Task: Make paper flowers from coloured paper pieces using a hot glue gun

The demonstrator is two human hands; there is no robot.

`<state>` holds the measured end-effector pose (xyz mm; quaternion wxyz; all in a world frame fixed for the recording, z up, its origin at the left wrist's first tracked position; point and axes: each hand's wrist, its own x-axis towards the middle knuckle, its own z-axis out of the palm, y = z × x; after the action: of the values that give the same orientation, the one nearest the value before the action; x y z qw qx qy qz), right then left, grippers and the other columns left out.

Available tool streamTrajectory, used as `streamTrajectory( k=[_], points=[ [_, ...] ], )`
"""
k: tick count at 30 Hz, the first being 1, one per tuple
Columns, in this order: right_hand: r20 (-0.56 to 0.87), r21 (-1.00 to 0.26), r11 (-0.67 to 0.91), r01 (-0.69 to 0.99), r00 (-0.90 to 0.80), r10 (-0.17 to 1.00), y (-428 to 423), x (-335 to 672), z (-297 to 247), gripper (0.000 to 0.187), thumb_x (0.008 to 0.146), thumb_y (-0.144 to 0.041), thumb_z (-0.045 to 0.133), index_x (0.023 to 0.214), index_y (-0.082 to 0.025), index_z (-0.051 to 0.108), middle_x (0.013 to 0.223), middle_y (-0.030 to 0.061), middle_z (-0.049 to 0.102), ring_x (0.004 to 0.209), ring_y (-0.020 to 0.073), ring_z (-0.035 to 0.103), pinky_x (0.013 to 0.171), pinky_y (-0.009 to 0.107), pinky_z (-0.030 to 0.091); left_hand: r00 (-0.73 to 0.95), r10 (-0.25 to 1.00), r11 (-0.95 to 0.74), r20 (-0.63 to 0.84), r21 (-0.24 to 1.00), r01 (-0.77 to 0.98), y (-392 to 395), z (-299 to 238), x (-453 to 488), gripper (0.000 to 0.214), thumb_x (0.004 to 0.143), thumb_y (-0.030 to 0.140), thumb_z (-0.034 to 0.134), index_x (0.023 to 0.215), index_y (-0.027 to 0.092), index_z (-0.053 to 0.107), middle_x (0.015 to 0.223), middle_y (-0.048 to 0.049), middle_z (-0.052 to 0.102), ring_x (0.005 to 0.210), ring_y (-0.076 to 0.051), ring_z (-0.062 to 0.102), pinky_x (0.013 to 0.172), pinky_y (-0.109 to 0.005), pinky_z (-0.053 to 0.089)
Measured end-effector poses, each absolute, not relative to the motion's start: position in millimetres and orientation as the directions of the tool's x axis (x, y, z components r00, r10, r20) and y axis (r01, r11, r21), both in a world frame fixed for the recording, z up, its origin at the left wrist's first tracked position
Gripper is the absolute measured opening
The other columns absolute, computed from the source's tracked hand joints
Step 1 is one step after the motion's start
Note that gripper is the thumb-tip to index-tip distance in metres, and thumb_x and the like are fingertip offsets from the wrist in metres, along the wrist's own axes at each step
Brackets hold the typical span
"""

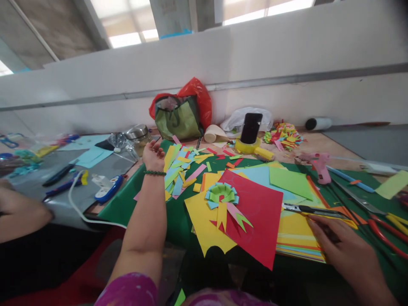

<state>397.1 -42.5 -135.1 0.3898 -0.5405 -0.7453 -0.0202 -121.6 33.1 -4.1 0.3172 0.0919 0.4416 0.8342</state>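
My left hand (153, 155), with a green bead bracelet on the wrist, is stretched out over the far left of the green mat (127, 204). Its fingers curl inward beside a heap of coloured paper strips (181, 168); what they hold, if anything, is hidden. My right hand (342, 244) lies flat, fingers stretched, on a stack of coloured paper sheets (296, 238) at the front right. Between the hands lies a red sheet (258, 212) over a yellow one (200, 216), with a green-and-blue paper rosette (222, 193) with ribbon tails on top.
A utility knife (306, 209), red-handled scissors (382, 231) and a pink glue gun (320, 165) lie to the right. A phone (250, 127) stands on a yellow tape roll. A red-and-green bag (181, 112) sits at the wall. Another person's arm (22, 212) rests at the left.
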Motion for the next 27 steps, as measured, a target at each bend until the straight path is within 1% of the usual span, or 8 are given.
streamTrajectory(
  k=[6,9,12,15,19,22,25,27],
  points=[
    [0.611,-0.383,0.418,0.824,-0.114,0.783,-41,398,-141,0.048,0.091,-0.062,0.043,0.092,-0.023,0.07,0.089,0.0066,0.073,0.076,0.0243,0.07,0.064,0.036,0.055,-0.83,0.539,-0.415,-0.141,0.813,-0.408,29,1,-118,0.037,0.093,0.037,0.059,0.123,0.016,0.057,0.123,-0.0099,0.06,0.104,-0.022,0.062,0.087,-0.043,0.055],
    [0.644,-0.375,0.418,0.827,-0.092,0.76,-41,397,-144,0.045,0.092,-0.06,0.044,0.092,-0.022,0.069,0.091,0.0066,0.074,0.079,0.0244,0.07,0.066,0.036,0.055,-0.833,0.538,-0.389,-0.126,0.84,-0.378,27,5,-114,0.032,0.101,0.038,0.04,0.103,0.015,0.061,0.089,-0.0032,0.063,0.069,-0.011,0.061,0.061,-0.025,0.053],
    [0.652,-0.372,0.432,0.822,-0.1,0.751,-42,393,-141,0.042,0.093,-0.055,0.044,0.092,-0.022,0.07,0.092,0.0071,0.074,0.081,0.0234,0.07,0.071,0.036,0.056,-0.811,0.579,-0.341,-0.082,0.879,-0.332,30,7,-102,0.043,0.102,0.033,0.022,0.081,0.018,0.055,0.06,0.0042,0.047,0.041,-0.005,0.041,0.038,-0.014,0.032],
    [0.618,-0.425,0.431,0.796,-0.093,0.781,-42,391,-133,0.038,0.094,-0.048,0.044,0.092,-0.021,0.07,0.094,0.0077,0.075,0.085,0.0221,0.07,0.075,0.034,0.056,-0.746,0.665,-0.288,0.017,0.928,-0.235,36,3,-78,0.029,0.097,0.027,0.038,0.076,0.018,0.055,0.055,0.0055,0.046,0.039,-0.005,0.039,0.036,-0.012,0.028],
    [0.597,-0.485,0.433,0.76,-0.074,0.799,-48,389,-119,0.031,0.095,-0.042,0.047,0.093,-0.02,0.069,0.092,0.0074,0.074,0.081,0.0206,0.07,0.071,0.032,0.056,-0.531,0.829,-0.228,0.174,0.973,-0.037,37,-11,-38,0.009,0.079,0.018,0.066,0.071,0.015,0.063,0.057,0.0036,0.055,0.046,-0.006,0.045,0.041,-0.013,0.033],
    [0.656,-0.455,0.448,0.77,-0.051,0.753,-66,381,-103,0.024,0.095,-0.036,0.05,0.095,-0.021,0.069,0.092,0.0083,0.072,0.082,0.0207,0.068,0.072,0.033,0.056,-0.31,0.926,-0.191,0.217,0.975,0.112,33,-21,-13,0.012,0.064,0.008,0.078,0.069,0.014,0.068,0.06,0.0015,0.06,0.053,-0.008,0.05,0.047,-0.014,0.037],
    [0.694,-0.333,0.603,0.725,-0.245,0.677,-90,364,-86,0.017,0.092,-0.034,0.058,0.099,-0.023,0.069,0.09,0.0082,0.07,0.085,0.022,0.066,0.076,0.037,0.055,-0.104,0.974,-0.172,0.2,0.958,0.231,27,-25,5,0.026,0.052,0.005,0.085,0.071,0.016,0.072,0.066,-0.0002,0.064,0.062,-0.012,0.055,0.055,-0.017,0.041],
    [0.648,-0.277,0.737,0.616,-0.447,0.617,-102,348,-78,0.024,0.088,-0.038,0.065,0.106,-0.023,0.068,0.096,0.01,0.07,0.088,0.0232,0.063,0.074,0.037,0.055,0.014,0.985,-0.17,0.173,0.944,0.283,21,-24,15,0.035,0.044,0.009,0.09,0.073,0.019,0.074,0.073,-0.0014,0.067,0.071,-0.016,0.059,0.066,-0.021,0.047]
  ],
)
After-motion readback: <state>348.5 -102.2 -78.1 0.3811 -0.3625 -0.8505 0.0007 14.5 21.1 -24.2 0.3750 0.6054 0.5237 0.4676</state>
